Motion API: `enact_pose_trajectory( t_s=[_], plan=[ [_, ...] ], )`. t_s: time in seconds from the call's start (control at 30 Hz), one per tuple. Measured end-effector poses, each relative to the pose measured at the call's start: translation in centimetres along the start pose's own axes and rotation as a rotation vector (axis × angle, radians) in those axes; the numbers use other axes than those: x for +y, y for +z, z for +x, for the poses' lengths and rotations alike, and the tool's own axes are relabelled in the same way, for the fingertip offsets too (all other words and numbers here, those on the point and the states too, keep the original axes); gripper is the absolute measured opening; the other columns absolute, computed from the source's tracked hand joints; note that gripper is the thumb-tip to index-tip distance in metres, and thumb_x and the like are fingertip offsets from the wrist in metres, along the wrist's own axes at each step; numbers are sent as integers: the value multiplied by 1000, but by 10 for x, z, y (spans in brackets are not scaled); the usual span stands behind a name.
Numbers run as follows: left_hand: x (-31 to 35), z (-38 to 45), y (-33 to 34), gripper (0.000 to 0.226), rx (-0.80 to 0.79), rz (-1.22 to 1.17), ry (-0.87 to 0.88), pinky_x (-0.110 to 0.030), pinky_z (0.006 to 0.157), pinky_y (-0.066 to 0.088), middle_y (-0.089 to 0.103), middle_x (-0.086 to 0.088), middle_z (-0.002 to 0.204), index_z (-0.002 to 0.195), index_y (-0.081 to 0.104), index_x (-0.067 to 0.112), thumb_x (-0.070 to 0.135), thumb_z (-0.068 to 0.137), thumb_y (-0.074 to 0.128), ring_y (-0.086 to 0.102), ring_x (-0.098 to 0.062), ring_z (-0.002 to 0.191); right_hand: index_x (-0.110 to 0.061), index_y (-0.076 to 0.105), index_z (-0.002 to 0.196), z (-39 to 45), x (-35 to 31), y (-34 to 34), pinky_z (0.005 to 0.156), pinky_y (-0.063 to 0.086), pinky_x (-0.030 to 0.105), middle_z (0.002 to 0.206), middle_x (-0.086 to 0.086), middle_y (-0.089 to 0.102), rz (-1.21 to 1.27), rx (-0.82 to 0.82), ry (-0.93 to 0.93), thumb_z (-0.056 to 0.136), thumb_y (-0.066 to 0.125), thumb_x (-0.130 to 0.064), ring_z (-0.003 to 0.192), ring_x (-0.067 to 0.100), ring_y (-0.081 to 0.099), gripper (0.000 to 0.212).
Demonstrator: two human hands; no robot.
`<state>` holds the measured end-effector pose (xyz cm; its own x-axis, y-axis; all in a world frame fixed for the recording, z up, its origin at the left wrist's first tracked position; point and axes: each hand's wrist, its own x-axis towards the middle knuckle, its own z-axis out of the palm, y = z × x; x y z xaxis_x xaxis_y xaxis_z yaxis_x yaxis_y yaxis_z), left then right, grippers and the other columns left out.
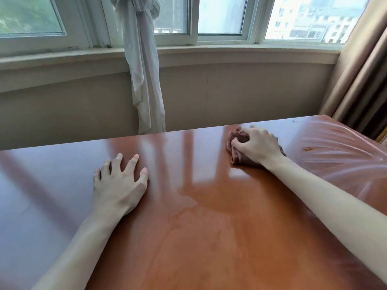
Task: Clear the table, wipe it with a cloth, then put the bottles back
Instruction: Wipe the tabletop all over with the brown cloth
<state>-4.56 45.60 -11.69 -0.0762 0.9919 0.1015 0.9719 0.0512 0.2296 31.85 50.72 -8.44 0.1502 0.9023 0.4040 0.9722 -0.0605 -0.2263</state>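
Note:
A glossy reddish-brown wooden table point(62, 185) fills the lower part of the head view. My right hand point(258, 144) is far out near the table's back right, its fingers closed on a bunched brownish-pink cloth point(237, 139) pressed against the wood. My left hand point(120, 181) rests flat on the table at centre left, fingers spread, holding nothing. Damp smears show on the wood between my arms, and streaky wet wipe marks fan out to the right of the cloth. No bottles are in view.
Beyond the table's far edge runs a beige wall with a window sill point(230, 51) and windows. A knotted white curtain point(144, 80) hangs at centre. Brown drapes point(364, 80) hang at the right, close to the table's back right corner.

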Motion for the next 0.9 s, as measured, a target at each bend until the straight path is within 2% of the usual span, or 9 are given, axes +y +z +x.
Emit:
enact_pose_trajectory(
  t_s=[0.13, 0.2, 0.37, 0.43, 0.5, 0.57, 0.67, 0.8, 0.9],
  plan=[
    [0, 0, 1, 60, 19, 2, 1, -48, 124, 9, 21, -3, 165, 156, 26, 43, 61, 99, 28, 14, -26, 152, -22, 72, 110, 66, -43, 44, 92, 45, 45, 113, 8, 62, -53, -4, 137, 86, 56, -58, 111, 40, 57, 46],
    [1, 1, 0, 60, 18, 2, -2, -48, 123, 10, 23, -3, 164, 156, 28, 42, 61, 99, 29, 15, -27, 152, -22, 72, 108, 59, -83, 49, 91, 46, 45, 112, 6, 62, -19, -27, 96, 86, 56, -58, 109, 39, 57, 45],
    [0, 0, -5, 65, -8, 9, -2, -49, 123, 13, 26, -5, 164, 156, 30, 42, 66, 95, 23, 20, -30, 150, -23, 71, 100, -71, -146, 6, 79, 50, 38, 98, 0, 63, 217, -121, -398, 82, 61, -56, 88, 32, 57, 39],
    [0, -1, -6, 72, -16, 22, 11, -49, 123, 14, 26, -6, 164, 156, 29, 42, 68, 91, 17, 21, -31, 150, -24, 71, 100, -132, -132, -26, 78, 46, 33, 98, -4, 62, 309, -160, -589, 82, 68, -51, 85, 26, 56, 33],
    [-1, -1, -3, 66, -17, 29, 18, -50, 123, 14, 25, -7, 164, 157, 28, 40, 65, 96, 21, 21, -32, 150, -27, 71, 97, -158, -97, -47, 79, 47, 31, 101, -10, 63, 321, -171, -637, 82, 69, -50, 88, 21, 56, 28],
    [-2, 0, -2, 63, -12, 29, 19, -50, 123, 12, 25, -7, 164, 157, 28, 40, 62, 98, 24, 19, -31, 151, -33, 66, 94, -138, -57, -50, 79, 52, 35, 99, -12, 61, 250, -141, -513, 81, 64, -54, 93, 18, 59, 24],
    [-1, -1, 1, 62, -4, 23, 14, -50, 124, 10, 26, -7, 163, 156, 29, 40, 61, 97, 26, 17, -31, 151, -38, 51, 87, -58, -19, -24, 78, 48, 39, 95, -10, 56, 110, -63, -202, 82, 54, -61, 99, 27, 60, 24],
    [-2, 0, 1, 59, 12, -4, 14, -49, 123, 10, 25, -6, 164, 155, 30, 41, 59, 99, 31, 16, -29, 152, -25, 70, 104, 33, -38, 27, 87, 43, 43, 109, 3, 61, -3, -28, 54, 87, 56, -58, 109, 37, 58, 40],
    [-1, 2, 2, 59, 29, 3, 8, -48, 123, 10, 24, -4, 164, 155, 30, 43, 60, 99, 30, 16, -28, 151, -22, 71, 104, 45, -81, 46, 92, 45, 44, 111, 4, 61, 12, -36, 40, 87, 57, -58, 110, 38, 56, 42]
  ],
)
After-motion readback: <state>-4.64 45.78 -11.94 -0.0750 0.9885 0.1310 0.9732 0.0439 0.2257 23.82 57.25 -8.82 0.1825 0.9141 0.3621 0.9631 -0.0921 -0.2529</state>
